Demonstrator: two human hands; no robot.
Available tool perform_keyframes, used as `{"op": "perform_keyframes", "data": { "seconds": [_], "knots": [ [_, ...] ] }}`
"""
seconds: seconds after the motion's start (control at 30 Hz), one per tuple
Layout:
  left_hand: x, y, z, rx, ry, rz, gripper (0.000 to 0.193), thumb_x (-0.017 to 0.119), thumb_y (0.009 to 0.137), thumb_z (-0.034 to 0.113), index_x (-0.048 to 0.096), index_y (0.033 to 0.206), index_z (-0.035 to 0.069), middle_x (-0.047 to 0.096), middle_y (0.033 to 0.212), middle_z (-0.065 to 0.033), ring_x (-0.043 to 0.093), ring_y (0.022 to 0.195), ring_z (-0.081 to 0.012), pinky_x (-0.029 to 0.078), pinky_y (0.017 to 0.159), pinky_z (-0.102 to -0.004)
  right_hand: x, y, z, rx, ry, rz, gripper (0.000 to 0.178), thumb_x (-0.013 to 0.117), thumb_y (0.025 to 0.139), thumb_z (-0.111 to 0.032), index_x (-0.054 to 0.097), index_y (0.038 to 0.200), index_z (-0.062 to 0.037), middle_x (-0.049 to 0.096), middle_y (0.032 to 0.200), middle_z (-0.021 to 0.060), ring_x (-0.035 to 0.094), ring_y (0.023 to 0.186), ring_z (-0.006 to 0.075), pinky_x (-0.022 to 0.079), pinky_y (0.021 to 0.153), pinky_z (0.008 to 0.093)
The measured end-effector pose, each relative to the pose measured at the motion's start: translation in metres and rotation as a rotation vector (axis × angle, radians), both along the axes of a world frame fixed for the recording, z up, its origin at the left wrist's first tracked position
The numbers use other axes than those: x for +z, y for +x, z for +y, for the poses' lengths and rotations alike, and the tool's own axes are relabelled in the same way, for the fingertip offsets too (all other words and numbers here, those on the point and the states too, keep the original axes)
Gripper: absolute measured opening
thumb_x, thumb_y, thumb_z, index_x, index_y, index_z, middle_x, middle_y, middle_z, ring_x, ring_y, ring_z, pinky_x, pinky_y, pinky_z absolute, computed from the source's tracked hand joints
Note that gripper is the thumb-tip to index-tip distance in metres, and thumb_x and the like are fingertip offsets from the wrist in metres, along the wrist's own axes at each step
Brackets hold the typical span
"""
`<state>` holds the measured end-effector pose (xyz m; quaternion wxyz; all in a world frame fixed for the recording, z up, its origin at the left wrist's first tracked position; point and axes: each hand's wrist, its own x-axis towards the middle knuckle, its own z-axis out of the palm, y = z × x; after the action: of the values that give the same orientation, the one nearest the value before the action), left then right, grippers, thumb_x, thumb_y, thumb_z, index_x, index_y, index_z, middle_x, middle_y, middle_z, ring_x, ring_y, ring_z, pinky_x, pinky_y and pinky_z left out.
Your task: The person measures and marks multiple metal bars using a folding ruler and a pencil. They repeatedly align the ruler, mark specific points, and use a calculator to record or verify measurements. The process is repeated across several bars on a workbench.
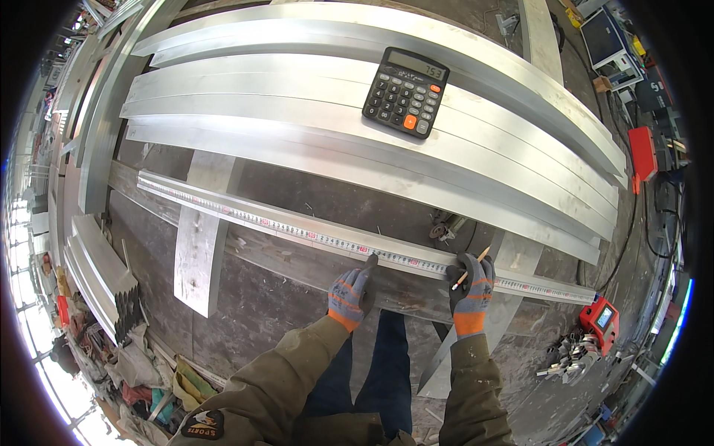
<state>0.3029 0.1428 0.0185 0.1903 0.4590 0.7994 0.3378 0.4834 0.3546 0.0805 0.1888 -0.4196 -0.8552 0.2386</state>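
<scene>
Pressing the tape point(357, 245) flat on the bar point(297, 256), the left hand point(349, 293) lies open, fingers spread. The right hand point(472, 286) grips a pencil point(470, 269) at the tape's edge. A calculator point(406, 91) sits on the stacked profiles point(297, 111).

A long metal bar point(245, 219) with tape measure point(312, 236) along it lies flat, pencil point(471, 268) tilted above.

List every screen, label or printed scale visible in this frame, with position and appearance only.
Calculator: on the aluminium profiles, top centre; black, grey keys, one orange key, pale display.
Tape measure case: lower right on the floor; red, small bluish screen.
Tape blade: stretched along a metal bar, white with dark marks, under left hand and right hand, which holds a pencil.
</scene>
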Motion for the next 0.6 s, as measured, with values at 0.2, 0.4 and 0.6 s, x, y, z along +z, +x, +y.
{"op": "perform_keyframes", "data": {
  "seconds": [0.2,0.4,0.6],
  "knots": [
    [0.0027,-0.0008,0.0020,0.003,0.008,-0.013,0.062,0.065,0.079,0.001,0.059,0.140,0.002,0.066,0.140,-0.0192,0.068,0.111,-0.0396,0.056,0.094,-0.0446,0.0001,-0.0009,0.0001,-0.001,0.011,-0.005,0.041,0.082,0.084,-0.006,0.069,0.123,-0.0074,0.070,0.108,0.0135,0.060,0.114,0.0394,0.047,0.102,0.0495],
    [0.0048,-0.0004,0.0011,0.009,-0.025,-0.039,0.064,0.065,0.079,0.000,0.058,0.143,0.002,0.066,0.139,-0.0198,0.068,0.112,-0.0395,0.055,0.096,-0.0448,0.0014,-0.0015,-0.0008,0.005,0.005,-0.001,0.042,0.084,0.083,-0.006,0.068,0.123,-0.0072,0.070,0.109,0.0129,0.060,0.115,0.0397,0.047,0.102,0.0498],
    [0.0020,-0.0006,0.0009,0.006,-0.031,-0.042,0.063,0.066,0.079,0.001,0.058,0.142,0.002,0.066,0.140,-0.0200,0.067,0.112,-0.0397,0.055,0.096,-0.0449,-0.0003,-0.0009,0.0004,0.028,0.048,-0.015,0.043,0.083,0.083,-0.005,0.068,0.123,-0.0066,0.071,0.110,0.0130,0.059,0.116,0.0405,0.046,0.105,0.0507]
  ]
}}
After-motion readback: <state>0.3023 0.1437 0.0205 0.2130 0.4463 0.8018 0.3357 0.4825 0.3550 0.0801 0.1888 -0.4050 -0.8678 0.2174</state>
